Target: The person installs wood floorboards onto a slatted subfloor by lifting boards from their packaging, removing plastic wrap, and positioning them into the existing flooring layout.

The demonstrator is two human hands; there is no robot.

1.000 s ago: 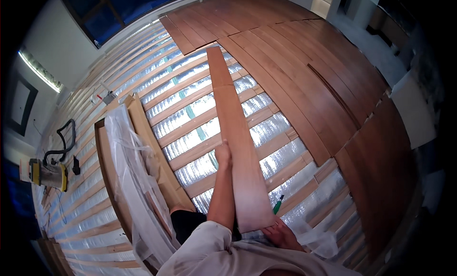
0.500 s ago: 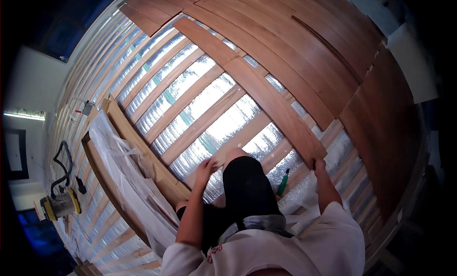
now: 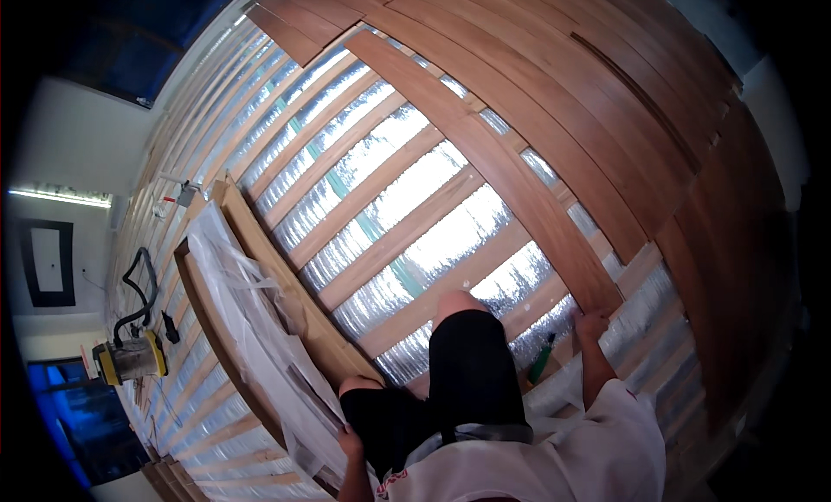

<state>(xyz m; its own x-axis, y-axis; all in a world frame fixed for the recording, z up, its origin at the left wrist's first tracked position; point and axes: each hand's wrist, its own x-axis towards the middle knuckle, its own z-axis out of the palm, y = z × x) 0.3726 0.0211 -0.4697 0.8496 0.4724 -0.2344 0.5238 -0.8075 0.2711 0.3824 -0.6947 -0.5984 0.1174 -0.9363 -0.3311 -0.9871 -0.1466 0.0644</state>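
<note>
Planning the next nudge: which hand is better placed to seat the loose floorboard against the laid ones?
Probably the right hand: it rests on the near end of the loose floorboard. The left hand is far away, down at the plastic-wrapped plank stack.

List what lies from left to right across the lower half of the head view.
Yellow vacuum → plastic-wrapped stack of planks → left hand resting on the wrapping → knee in black shorts → green-handled tool → right hand on the near end of the long plank → laid wood floor.
</note>
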